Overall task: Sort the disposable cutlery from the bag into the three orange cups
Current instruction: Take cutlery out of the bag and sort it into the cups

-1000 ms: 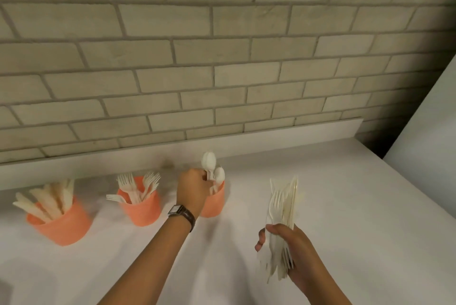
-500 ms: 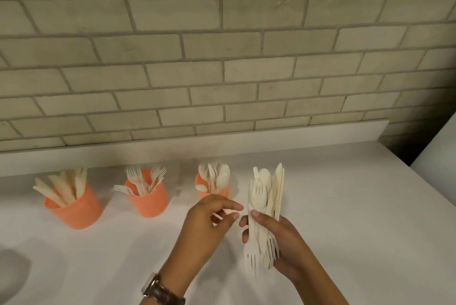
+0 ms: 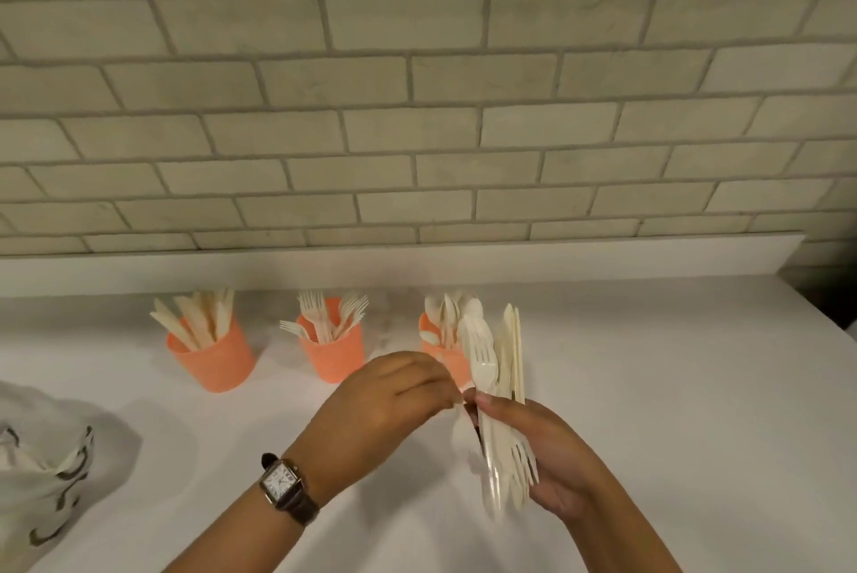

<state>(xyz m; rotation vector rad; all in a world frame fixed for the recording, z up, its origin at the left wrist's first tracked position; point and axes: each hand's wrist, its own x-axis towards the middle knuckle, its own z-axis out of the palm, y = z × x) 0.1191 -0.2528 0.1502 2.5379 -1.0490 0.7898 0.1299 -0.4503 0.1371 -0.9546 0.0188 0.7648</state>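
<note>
I see a wall of pale, rough brick (image 3: 417,108) filling the upper half of my view, with a smooth white countertop (image 3: 672,387) running below it and a low white upstand along the join. At the left edge a crumpled whitish bag (image 3: 41,479) with dark printed marks slumps on the counter, well apart from everything else. Three orange cups stand in a row near the wall: the left cup (image 3: 211,356) holds flat knives, the middle cup (image 3: 331,352) holds forks with tines up, and the right cup (image 3: 440,349) holds spoons; that last one is partly hidden behind my hands and the bundle in front of it. My right hand (image 3: 552,456) is closed around a bundle of cream plastic cutlery (image 3: 498,405), held roughly upright, with a spoon bowl near the top, fork tines poking out below the palm and thin straight handles rising on the right. My left hand (image 3: 385,401), with a square-faced watch (image 3: 280,482) on a dark strap at the wrist, has its fingers drawn together, pinching at the near edge of that bundle, touching the right thumb; I cannot tell which piece it grips.
</note>
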